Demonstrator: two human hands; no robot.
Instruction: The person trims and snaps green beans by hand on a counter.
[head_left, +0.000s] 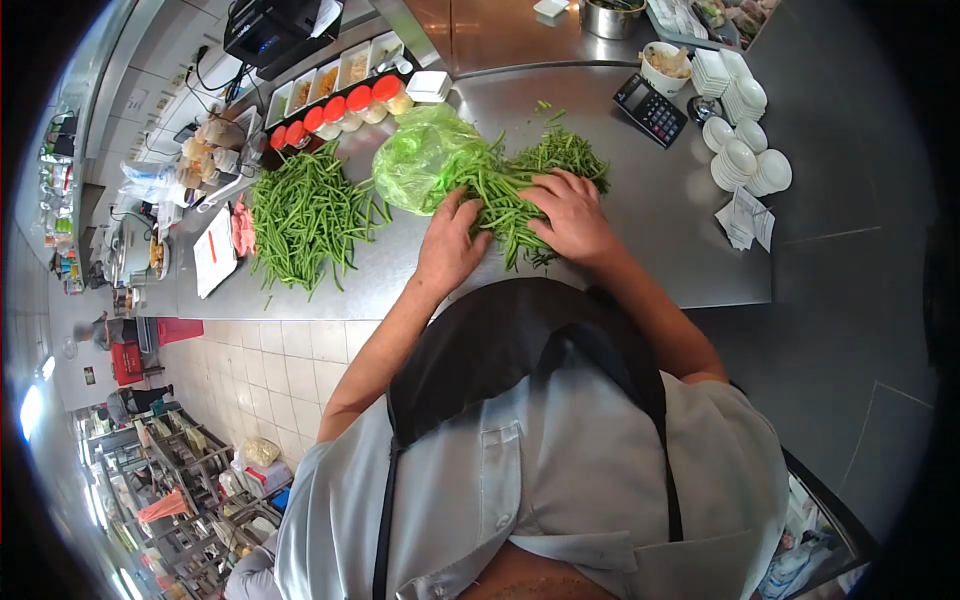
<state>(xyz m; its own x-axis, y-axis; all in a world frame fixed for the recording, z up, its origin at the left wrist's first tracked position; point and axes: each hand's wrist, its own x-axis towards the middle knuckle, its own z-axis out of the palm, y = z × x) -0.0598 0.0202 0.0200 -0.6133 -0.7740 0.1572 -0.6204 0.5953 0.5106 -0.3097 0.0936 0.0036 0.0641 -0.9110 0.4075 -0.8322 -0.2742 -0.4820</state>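
Note:
A heap of long green beans (pixel 510 205) lies on the steel counter in front of me. At its left edge, my left hand (pixel 452 245) has its fingers curled against the beans. My right hand (pixel 575 215) bends over the heap from the right, fingers hooked into the beans; the fingertips are partly hidden. A crumpled light-green plastic bag (pixel 425 160) touches the heap at upper left. Behind my right hand lies a bunch of darker, shorter green pieces (pixel 565 155). Farther left is a larger pile of green beans (pixel 310 215).
Red-lidded jars (pixel 345 115) and food trays (pixel 325 80) line the back left. A calculator (pixel 650 108), a tub (pixel 665 70) and stacked white bowls (pixel 740 160) stand to the right. Paper with an orange pen (pixel 214 250) lies at far left. The counter's front edge (pixel 730 303) is near my body.

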